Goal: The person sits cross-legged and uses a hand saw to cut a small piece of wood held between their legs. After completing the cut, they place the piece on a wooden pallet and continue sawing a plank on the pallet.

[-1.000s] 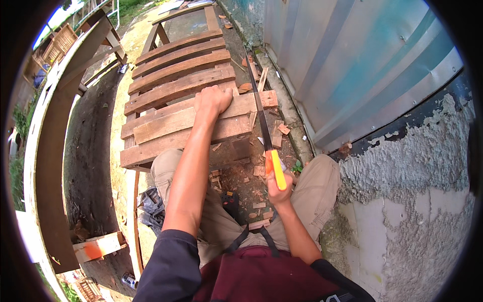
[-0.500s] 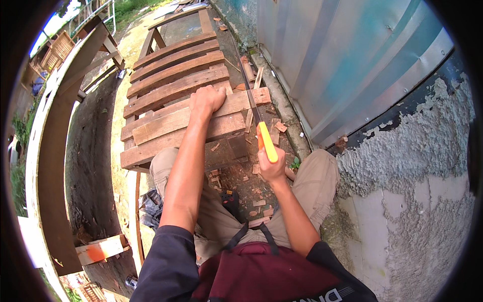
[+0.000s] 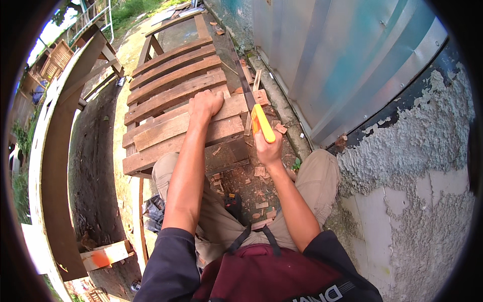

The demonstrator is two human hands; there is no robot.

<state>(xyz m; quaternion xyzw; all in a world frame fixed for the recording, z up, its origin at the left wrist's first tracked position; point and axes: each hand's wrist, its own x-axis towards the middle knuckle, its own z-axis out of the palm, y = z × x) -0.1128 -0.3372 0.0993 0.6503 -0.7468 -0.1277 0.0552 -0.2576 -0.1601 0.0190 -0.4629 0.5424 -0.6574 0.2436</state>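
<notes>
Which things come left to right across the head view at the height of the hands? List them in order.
Long brown board → left hand on a plank → right hand gripping a yellow-handled saw → metal panel → rough plaster wall.

Item 1: handsaw with yellow-and-orange handle and long, dark, tapering metal blade (image 3: 247, 94). Handle enclosed in the right hand (image 3: 268, 151). Blade extends forward from that hand, leaning slightly left, narrow tip farthest away; passes to the right of the left hand (image 3: 206, 104). Teeth too small to make out.

Item 2: long, straight, flat plank of weathered light-brown wood (image 3: 229, 107). Lies crosswise beneath the left hand, which covers part of it; longer portion runs out to the left of that hand, shorter portion to the right, ahead of the right hand. Crossed by the blade near its right end, a short stub showing beyond. Depth of any cut not discernible.
</notes>
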